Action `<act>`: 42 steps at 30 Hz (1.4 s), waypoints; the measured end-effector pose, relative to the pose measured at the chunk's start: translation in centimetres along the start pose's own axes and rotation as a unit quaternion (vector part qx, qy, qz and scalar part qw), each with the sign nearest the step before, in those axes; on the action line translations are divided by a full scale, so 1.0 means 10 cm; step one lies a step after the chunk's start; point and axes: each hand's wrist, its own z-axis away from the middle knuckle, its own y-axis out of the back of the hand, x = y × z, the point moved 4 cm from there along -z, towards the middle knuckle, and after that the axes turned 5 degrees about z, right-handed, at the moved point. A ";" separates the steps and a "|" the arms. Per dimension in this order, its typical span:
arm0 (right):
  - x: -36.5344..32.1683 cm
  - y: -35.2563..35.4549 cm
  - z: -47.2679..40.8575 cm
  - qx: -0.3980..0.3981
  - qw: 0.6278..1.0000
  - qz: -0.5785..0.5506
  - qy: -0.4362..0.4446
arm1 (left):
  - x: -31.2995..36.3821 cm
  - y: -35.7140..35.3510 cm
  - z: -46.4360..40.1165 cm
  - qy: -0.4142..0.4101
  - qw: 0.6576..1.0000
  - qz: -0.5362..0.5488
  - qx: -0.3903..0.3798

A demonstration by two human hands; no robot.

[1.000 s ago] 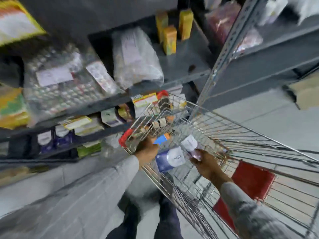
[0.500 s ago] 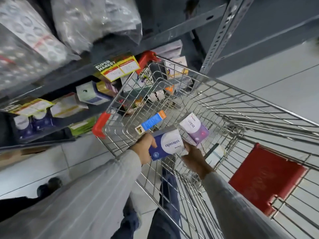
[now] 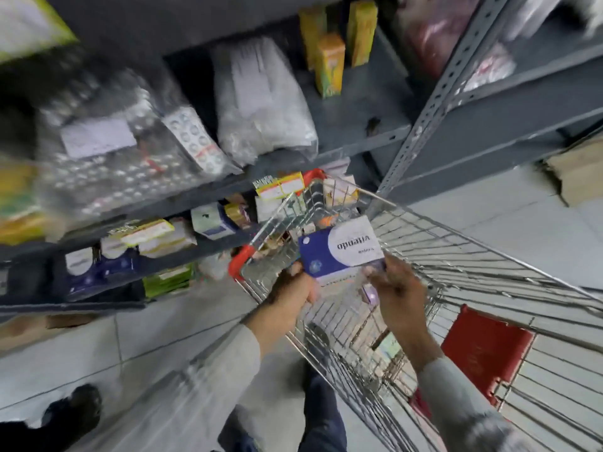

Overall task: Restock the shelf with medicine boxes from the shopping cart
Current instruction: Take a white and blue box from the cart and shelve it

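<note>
Holding the box (image 3: 339, 252) closed in both hands, left (image 3: 293, 288) and right (image 3: 396, 288), lift clear of the cart (image 3: 456, 256) before reaching the shelf (image 3: 208, 197).

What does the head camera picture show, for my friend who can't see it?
Two hands, left hand and right hand, hold a blue and white medicine box above a wire shopping cart. Beside the cart stand grey metal shelves stocked with more boxes and plastic bags of pill packs.

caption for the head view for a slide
Both hands hold a blue-and-white medicine box above the wire cart.
</note>
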 end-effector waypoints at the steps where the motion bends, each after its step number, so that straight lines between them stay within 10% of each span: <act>1: -0.28 0.07 0.10 0.019 1.000 0.006 0.023 | 0.15 0.04 0.20 -0.060 0.998 -0.001 -0.030; 7: -1.73 0.13 0.86 0.126 0.980 0.003 0.155 | 0.97 0.66 1.14 -0.298 0.949 -0.041 -0.095; 18: -3.93 -0.87 2.63 0.104 0.927 -0.029 0.359 | 1.96 2.72 3.30 -0.594 0.800 -0.043 0.067; 32: -5.79 -3.80 3.36 -0.090 0.860 -0.041 0.500 | 2.17 6.06 4.25 -0.616 0.725 -0.007 0.308; 42: -6.29 -5.07 3.05 -0.148 0.906 -0.009 0.395 | 2.52 6.89 3.81 -0.586 0.710 -0.011 0.390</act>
